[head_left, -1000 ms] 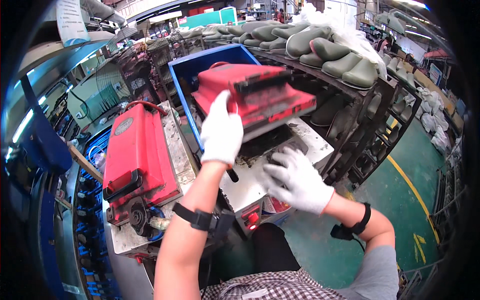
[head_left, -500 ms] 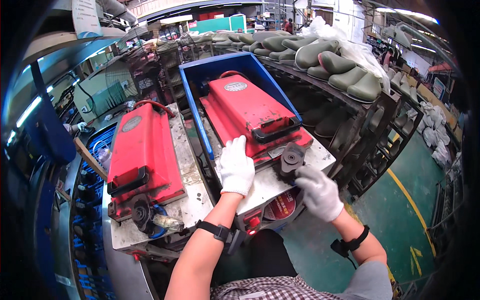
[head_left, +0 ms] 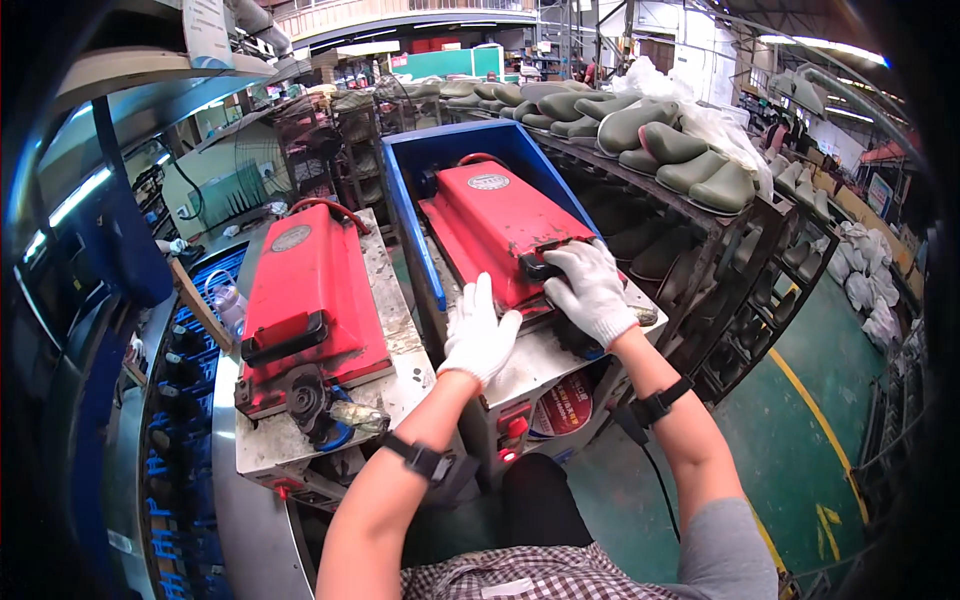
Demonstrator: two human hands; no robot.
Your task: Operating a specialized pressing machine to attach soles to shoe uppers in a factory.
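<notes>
A red metal cover (head_left: 505, 215) tops the right-hand of two machines, with a black handle (head_left: 535, 267) at its near end. My right hand (head_left: 592, 292), in a white knit glove, has its fingers curled over that handle. Below it, the dark round knob on the machine's corner is mostly hidden by the glove. My left hand (head_left: 478, 335), gloved too, lies with fingers spread at the cover's near left edge, beside the white worn machine top (head_left: 508, 382). It holds nothing.
On the left stands a matching machine with a red cover (head_left: 310, 265) and a dark knob (head_left: 308, 397). A blue hood (head_left: 412, 215) frames the right machine's back. Olive-green shoes (head_left: 690, 170) crowd a rack (head_left: 735, 215) at the right. Yellow lines mark the green floor (head_left: 760, 470).
My right hand has moved up and left from beside the corner knob onto the cover's handle. The left hand stays by the cover's edge, its thumb now spread. The view has shifted slightly.
</notes>
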